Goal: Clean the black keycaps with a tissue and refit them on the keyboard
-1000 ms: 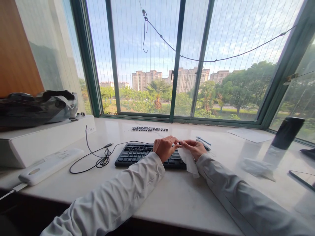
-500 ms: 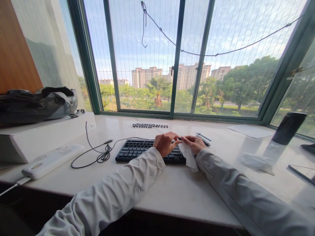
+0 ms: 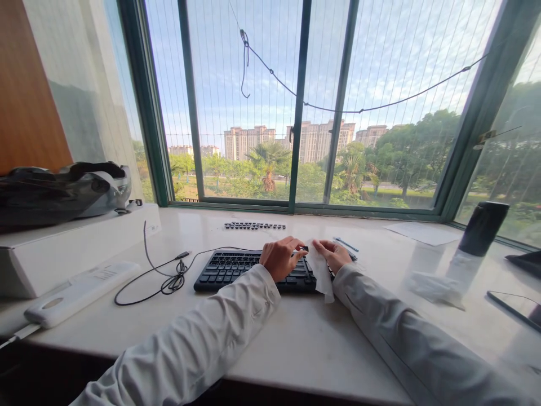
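Pale sleeves (image 3: 228, 321) cross the near part of the tabletop (image 3: 291, 349) toward a black keyboard (image 3: 228, 272), over which both hands work. The lower end of a white tissue (image 3: 323, 279) hangs in front of the keyboard's right part; its upper end is pinched between the thumb and fingers of the right hand (image 3: 337, 256), drawn close together. Just to the left, the left hand (image 3: 278, 258) has thumb and forefinger nearly together, clamped on a small black piece (image 3: 305, 248), probably a keycap, raised above the keyboard and just beside the tissue. The step in hand appears to be the wiping of this piece; the next move calls for a light fingertip pinch, with the piece turned so that any unwiped face meets the tissue. Beyond the right hand lies a slim blue tool (image 3: 346, 244). Farther off, short of the window (image 3: 249, 204), small dark keycaps (image 3: 255, 226) lie in rows.
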Tool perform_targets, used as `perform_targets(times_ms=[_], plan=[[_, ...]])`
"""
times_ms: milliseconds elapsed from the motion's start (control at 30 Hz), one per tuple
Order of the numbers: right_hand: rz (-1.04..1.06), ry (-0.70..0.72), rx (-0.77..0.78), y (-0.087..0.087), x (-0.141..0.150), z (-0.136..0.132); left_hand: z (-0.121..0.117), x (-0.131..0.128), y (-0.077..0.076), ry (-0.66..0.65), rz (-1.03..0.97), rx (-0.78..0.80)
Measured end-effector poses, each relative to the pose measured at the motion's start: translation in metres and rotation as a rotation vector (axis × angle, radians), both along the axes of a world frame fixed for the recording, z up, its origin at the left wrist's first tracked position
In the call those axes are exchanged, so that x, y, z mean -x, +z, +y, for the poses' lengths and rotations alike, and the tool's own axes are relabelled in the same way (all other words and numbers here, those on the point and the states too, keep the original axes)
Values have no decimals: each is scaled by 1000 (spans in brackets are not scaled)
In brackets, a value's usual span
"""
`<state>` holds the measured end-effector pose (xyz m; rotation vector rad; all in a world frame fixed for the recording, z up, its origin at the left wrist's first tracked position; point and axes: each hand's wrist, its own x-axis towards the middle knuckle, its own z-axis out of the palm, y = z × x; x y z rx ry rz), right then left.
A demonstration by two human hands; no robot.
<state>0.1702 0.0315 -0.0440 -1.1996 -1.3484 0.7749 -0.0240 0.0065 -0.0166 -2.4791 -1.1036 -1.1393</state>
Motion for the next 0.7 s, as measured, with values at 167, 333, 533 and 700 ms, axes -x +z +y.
perform_targets(times_ms=[167, 333, 533, 700], plan=[[108, 13, 25, 1, 1, -1, 0, 1, 2, 4, 2, -10], [59, 127, 41, 0, 7, -6, 1, 1, 1, 9, 41, 3], [77, 222, 115, 1, 14, -13, 1, 3, -1, -5, 48, 2], [64, 249, 121, 4, 14, -15, -2, 4, 1, 18, 30, -24]])
